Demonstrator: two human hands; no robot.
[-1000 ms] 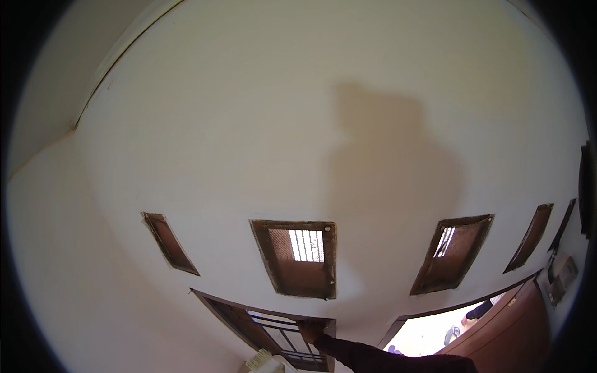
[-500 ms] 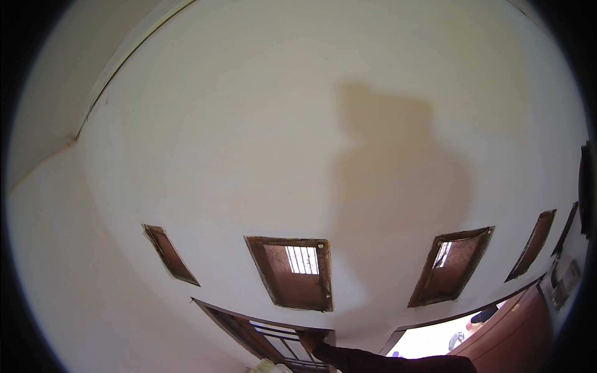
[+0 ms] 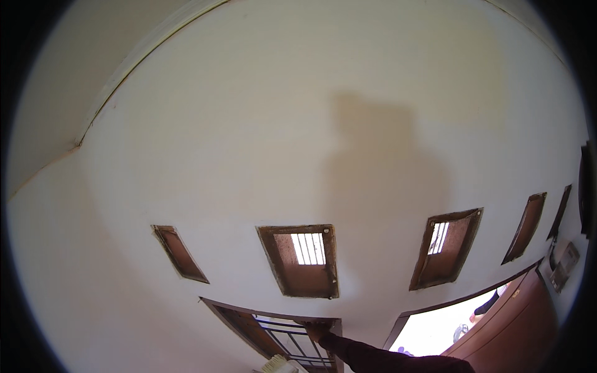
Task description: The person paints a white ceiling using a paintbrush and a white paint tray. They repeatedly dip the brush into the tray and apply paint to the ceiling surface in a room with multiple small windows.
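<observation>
My right arm, in a dark maroon sleeve (image 3: 379,355), reaches up from the lower edge to a barred window (image 3: 289,342). My right hand (image 3: 316,329) is at the top of that window, near the right corner of its brown frame (image 3: 249,309). Its fingers are dark and small against the bars, so their grip cannot be made out. Below the window, at the picture's lower edge, part of a pale, bristled, brush-like thing (image 3: 274,363) shows. My left hand is out of the picture.
Several small brown-framed vents, among them a meshed vent (image 3: 305,280), line the pale wall (image 3: 217,155). To the right, a reddish-brown door (image 3: 516,329) stands ajar on a bright doorway (image 3: 429,329), with part of a person (image 3: 486,304) outside. A wall box (image 3: 564,267) hangs beyond it.
My view has tipped slightly downward, so the vents and window sit higher in the picture. The shadow on the wall has shifted left. My right hand stays at the window's top.
</observation>
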